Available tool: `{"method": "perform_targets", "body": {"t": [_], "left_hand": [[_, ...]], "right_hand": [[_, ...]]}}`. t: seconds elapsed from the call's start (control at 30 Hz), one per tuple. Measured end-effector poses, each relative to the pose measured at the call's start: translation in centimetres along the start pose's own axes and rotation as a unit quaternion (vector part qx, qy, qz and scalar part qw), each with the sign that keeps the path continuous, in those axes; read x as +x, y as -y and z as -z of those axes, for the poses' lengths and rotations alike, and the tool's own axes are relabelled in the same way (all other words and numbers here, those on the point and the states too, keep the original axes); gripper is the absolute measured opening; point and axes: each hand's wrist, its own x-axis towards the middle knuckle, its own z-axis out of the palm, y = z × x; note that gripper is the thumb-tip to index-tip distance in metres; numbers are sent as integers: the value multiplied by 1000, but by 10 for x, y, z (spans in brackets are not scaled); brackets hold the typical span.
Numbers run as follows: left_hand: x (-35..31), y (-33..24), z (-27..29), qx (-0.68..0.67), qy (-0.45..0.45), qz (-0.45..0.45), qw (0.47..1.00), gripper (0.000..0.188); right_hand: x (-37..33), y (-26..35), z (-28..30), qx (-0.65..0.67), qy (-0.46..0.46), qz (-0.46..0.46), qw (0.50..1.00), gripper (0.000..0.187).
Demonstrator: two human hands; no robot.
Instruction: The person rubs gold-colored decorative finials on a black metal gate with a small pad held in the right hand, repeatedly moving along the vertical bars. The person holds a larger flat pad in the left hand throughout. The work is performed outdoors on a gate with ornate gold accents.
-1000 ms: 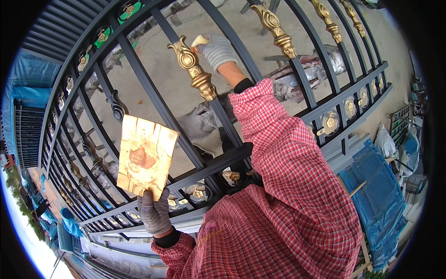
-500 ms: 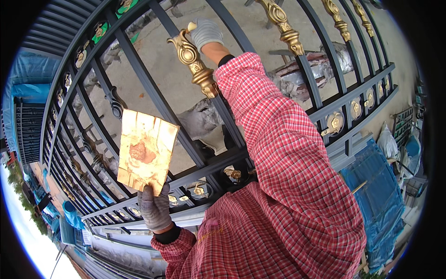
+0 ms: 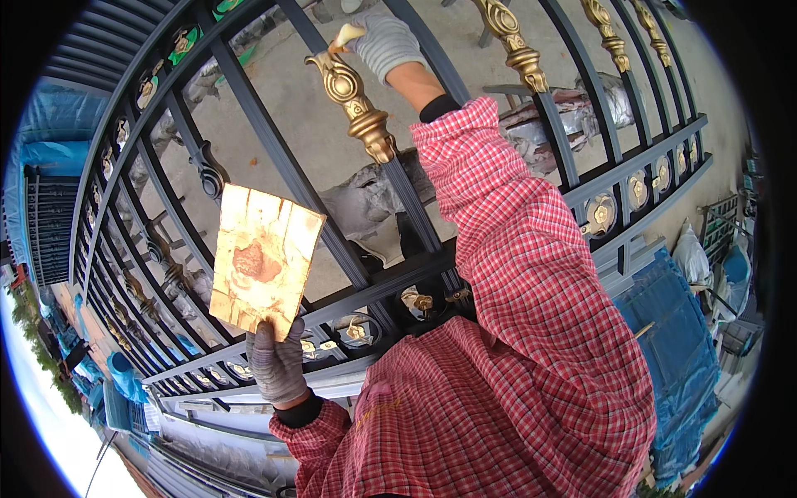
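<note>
Pinched at its lower edge by my gloved left hand (image 3: 276,362) is a flat, squarish board (image 3: 267,253). Gold covers its face, with a brown smear near the middle. My right hand (image 3: 385,46), in a grey glove, is closed on a small pale brush-like tool (image 3: 346,36); most of it is hidden in the fingers. Its brownish tip is at the upper scrolled end of a gold ornament (image 3: 352,106). That ornament sits on a bar of the dark metal fence panel (image 3: 278,149).
Farther right, another gold ornament (image 3: 516,50) is on a bar. On the left, a dark ornament (image 3: 207,170) has no gold. Round gold rosettes (image 3: 599,214) line the lower rails. Blue sheeting (image 3: 672,332) covers something at the right, near a white sack (image 3: 691,253).
My right hand has moved up and slightly right, showing more of the pale tool. The fence has shifted a little to the right in view. The board stays in my left hand.
</note>
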Motion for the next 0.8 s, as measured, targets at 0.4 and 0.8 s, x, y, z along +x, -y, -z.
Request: {"method": "perform_targets", "body": {"t": [0.4,0.8], "left_hand": [[-2,3,-1,10,15,-1,1000,57],[3,12,-10,13,69,3,998,56]], "right_hand": [[-43,13,12,5,55,-9,998,23],[-50,2,16,-43,136,-66,988,23]]}}
